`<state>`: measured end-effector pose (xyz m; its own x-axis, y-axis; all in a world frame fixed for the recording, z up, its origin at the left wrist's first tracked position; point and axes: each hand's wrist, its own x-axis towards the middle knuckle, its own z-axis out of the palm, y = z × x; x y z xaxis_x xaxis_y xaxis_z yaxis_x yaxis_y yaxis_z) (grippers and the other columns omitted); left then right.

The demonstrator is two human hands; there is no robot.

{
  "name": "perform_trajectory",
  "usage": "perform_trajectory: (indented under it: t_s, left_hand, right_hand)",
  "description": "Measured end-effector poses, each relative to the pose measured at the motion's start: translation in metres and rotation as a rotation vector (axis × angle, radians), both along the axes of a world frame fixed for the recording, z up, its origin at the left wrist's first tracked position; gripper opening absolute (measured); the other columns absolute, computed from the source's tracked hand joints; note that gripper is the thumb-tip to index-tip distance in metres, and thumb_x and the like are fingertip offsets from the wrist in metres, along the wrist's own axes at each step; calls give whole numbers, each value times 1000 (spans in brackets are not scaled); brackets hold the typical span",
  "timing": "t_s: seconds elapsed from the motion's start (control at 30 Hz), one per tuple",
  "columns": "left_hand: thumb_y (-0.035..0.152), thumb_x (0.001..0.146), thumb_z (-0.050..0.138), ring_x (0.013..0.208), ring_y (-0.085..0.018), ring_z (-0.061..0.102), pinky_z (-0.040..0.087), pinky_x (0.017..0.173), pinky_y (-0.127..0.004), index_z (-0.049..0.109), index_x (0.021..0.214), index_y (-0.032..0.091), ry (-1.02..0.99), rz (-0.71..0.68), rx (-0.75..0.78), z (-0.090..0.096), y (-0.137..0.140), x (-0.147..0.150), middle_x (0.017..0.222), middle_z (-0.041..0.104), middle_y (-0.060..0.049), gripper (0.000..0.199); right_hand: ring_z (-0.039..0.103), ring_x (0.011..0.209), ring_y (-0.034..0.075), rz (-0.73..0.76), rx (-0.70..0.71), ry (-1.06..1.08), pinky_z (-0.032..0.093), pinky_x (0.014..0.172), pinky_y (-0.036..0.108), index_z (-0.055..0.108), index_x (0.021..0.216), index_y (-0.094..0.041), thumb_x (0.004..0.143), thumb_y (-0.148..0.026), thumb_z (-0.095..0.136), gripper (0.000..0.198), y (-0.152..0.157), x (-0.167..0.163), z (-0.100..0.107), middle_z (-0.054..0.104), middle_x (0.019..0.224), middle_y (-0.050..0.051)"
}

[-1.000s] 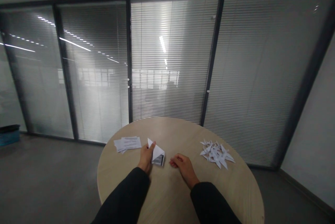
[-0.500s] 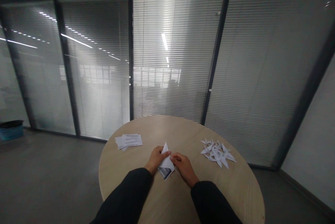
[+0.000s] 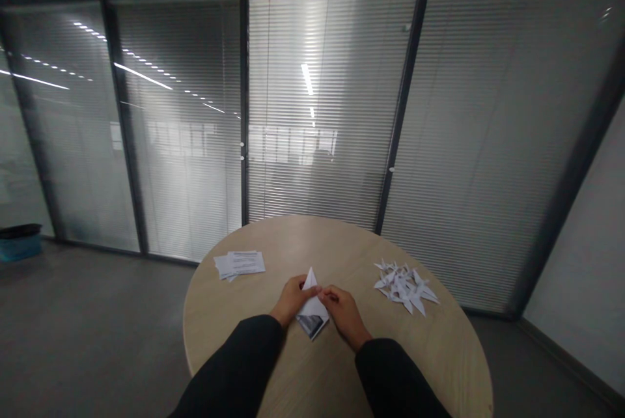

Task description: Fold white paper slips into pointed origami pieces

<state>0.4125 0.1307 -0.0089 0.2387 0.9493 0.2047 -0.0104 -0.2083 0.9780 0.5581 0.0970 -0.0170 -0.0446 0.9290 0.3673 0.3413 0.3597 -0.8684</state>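
Note:
A folded sheet of paper (image 3: 308, 307) lies between my hands, with a sharp white point facing away from me and a dark printed patch at its near corner. My left hand (image 3: 291, 298) grips its left side, the thumb lying across the top. On the right edge, the fingertips of my right hand (image 3: 340, 308) are pinched together against the paper, close to the left thumb. My fingers cover part of the paper's middle.
The round wooden table (image 3: 322, 239) carries a small stack of printed paper sheets (image 3: 244, 263) at left and a pile of folded white paper shapes (image 3: 406, 286) at right. A blue bin (image 3: 20, 243) stands on the floor, far left. Glass panels with blinds rise behind.
The paper has turned slightly, its point and near corner shifting a little to the right. My left thumb has moved slightly right, closer to the right fingertips.

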Motion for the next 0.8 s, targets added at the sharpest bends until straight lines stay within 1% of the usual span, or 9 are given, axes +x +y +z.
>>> perform_trajectory:
  t_s: [0.13,0.37,0.5,0.67,0.8]
  left_hand:
    - [45,56,72,49,-12,50,36,48,-22,63,61,12,25,1,0,2,-1,0,55,58,-1,35]
    - [39,63,67,50,-13,50,33,47,-22,65,61,13,110,124,69,6,-7,0,55,60,-2,26]
    - [40,65,64,53,-14,52,35,49,-22,65,64,13,120,147,98,6,-8,0,57,61,-3,27]
    - [41,64,64,55,-16,53,35,49,-23,64,64,13,122,160,101,5,-5,2,59,61,-4,28]
    - [41,61,67,52,-15,52,34,47,-22,64,64,13,70,220,68,6,-3,0,57,61,-3,28]
  right_hand:
    - [59,65,19,-21,12,-30,43,58,27,61,70,-17,76,-50,53,35,0,1,0,65,66,4]
    - [59,64,18,-3,-31,-19,43,57,26,56,73,-19,78,-50,49,33,3,-3,-5,64,66,1]
    - [59,64,18,-1,-19,-41,42,57,26,53,75,-20,80,-51,46,32,2,-4,-6,63,67,1]
    - [57,61,16,-14,-3,-72,41,55,25,50,75,-22,82,-52,42,32,-1,-6,-3,60,65,-1]
    - [53,50,14,3,-50,-70,38,47,23,49,73,-22,82,-52,42,32,-4,-7,-2,56,57,-4]
